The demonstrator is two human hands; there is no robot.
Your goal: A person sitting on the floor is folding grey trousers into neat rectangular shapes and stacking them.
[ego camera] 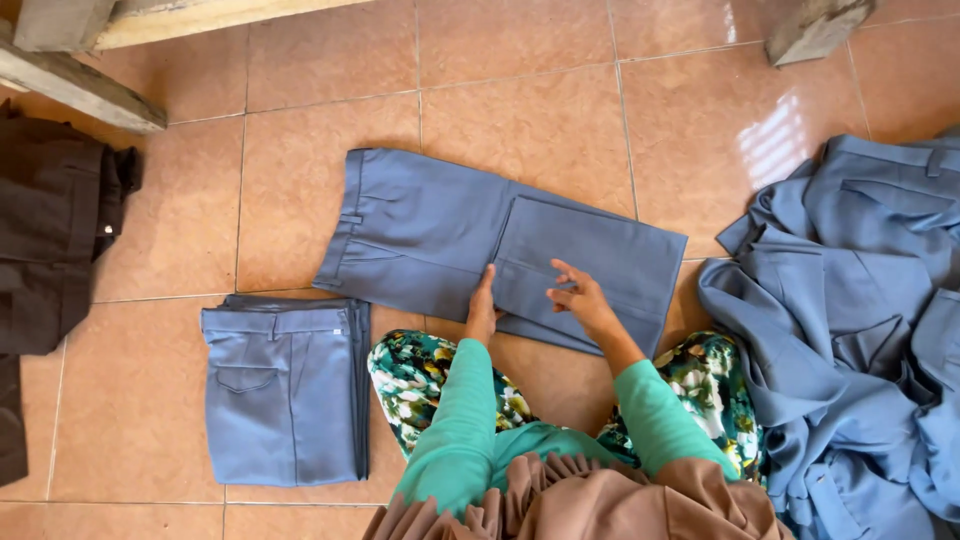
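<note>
Near the knees: the left hand (483, 312) is pressing flat, fingers together, on the trousers (480, 245); the right hand (578, 297) is resting on the fold, fingers spread, holding nothing.
Trousers: lying half-folded on the floor (540, 120), probably soft, light, limp; best gripped at waistband or hem.
Surroundings: folded stack (285, 390), loose pile (860, 300), glossy tiles.

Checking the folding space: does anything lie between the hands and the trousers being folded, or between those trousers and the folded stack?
Nothing visible. The left hand and right hand rest directly on the trousers. Only bare floor separates them from the folded stack.
</note>
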